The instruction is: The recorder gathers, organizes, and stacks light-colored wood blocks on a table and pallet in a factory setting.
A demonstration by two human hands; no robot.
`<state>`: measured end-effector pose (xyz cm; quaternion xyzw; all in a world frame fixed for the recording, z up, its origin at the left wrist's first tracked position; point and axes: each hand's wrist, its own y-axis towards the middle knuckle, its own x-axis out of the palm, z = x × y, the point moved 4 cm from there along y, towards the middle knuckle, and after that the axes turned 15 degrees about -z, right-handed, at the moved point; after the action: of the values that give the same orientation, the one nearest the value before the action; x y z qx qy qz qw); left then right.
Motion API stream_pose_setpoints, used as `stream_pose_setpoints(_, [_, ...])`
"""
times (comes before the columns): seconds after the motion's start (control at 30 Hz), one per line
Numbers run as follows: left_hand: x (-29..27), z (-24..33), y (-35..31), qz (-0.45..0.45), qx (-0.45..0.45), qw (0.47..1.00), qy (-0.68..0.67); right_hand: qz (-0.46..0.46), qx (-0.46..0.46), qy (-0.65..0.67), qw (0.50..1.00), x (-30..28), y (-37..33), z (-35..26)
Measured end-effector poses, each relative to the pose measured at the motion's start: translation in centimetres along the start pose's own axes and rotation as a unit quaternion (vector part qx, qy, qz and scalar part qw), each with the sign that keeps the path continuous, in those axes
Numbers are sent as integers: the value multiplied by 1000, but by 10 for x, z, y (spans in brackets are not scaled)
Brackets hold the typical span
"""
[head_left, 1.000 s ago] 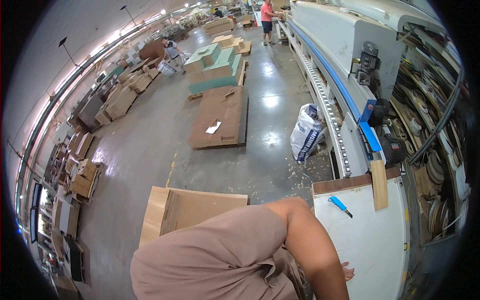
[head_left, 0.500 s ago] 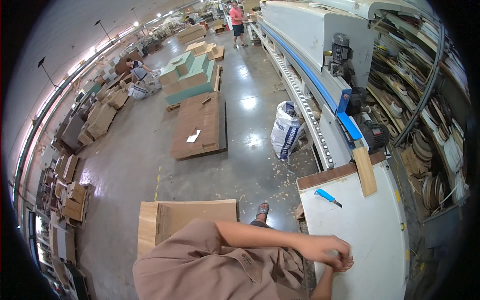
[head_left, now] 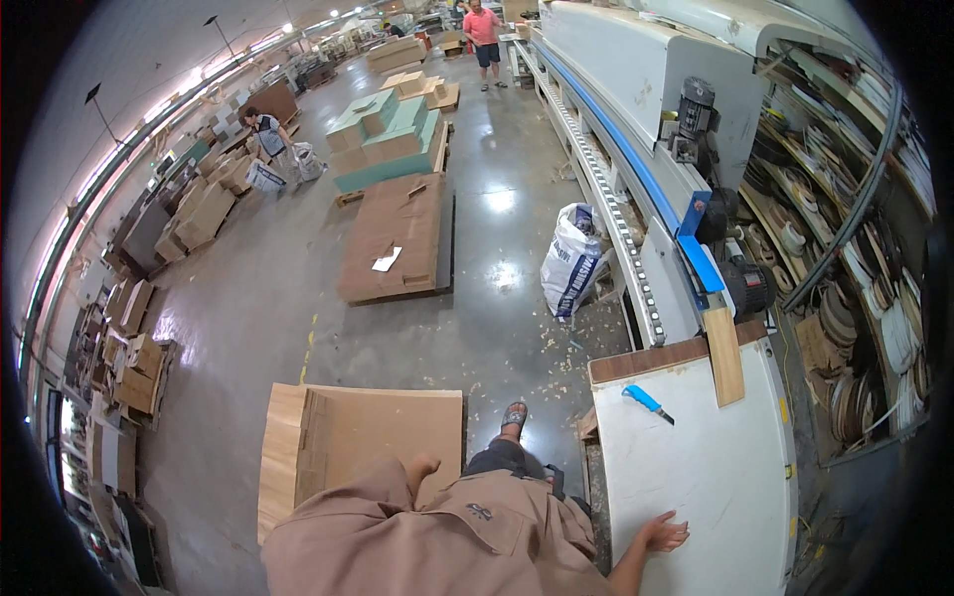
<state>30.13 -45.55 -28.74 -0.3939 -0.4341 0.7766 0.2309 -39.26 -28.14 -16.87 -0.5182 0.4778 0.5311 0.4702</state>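
Observation:
My right hand [head_left: 664, 533] is over the near part of a white tabletop [head_left: 715, 477], fingers stretched out and nothing in them. Farther up that surface lies a knife with a blue handle [head_left: 642, 399], its dark blade pointing right. My left hand [head_left: 425, 465] hangs low beside my body, above a brown cardboard sheet [head_left: 397, 417]; its fingers are too small and hidden to make out. A narrow wooden strip [head_left: 724, 358] rests at the table's far right, its far end under a blue guide on the machine.
A long machine [head_left: 606, 129] with a roller track runs away from the table. Beside it stands a white sack [head_left: 573, 258]. Brown panels [head_left: 397, 238] are stacked on the floor ahead. Shelves of coiled edging [head_left: 845, 228] line the right. Two people stand farther off.
My left hand has come away from my right hand over the table and swung left and down to my side. My right hand stays over the table, its fingers now spread.

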Motion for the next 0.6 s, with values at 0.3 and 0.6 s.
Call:
stream_pose_setpoints(0.3, [36, 9, -64, 4, -19, 998, -65, 13, 3, -1, 1000, -4, -5, -1])
stream_pose_setpoints(0.6, [-18, 75, -41, 102, 74, 990, -63, 36, -1, -11, 999, -1, -4, -2])
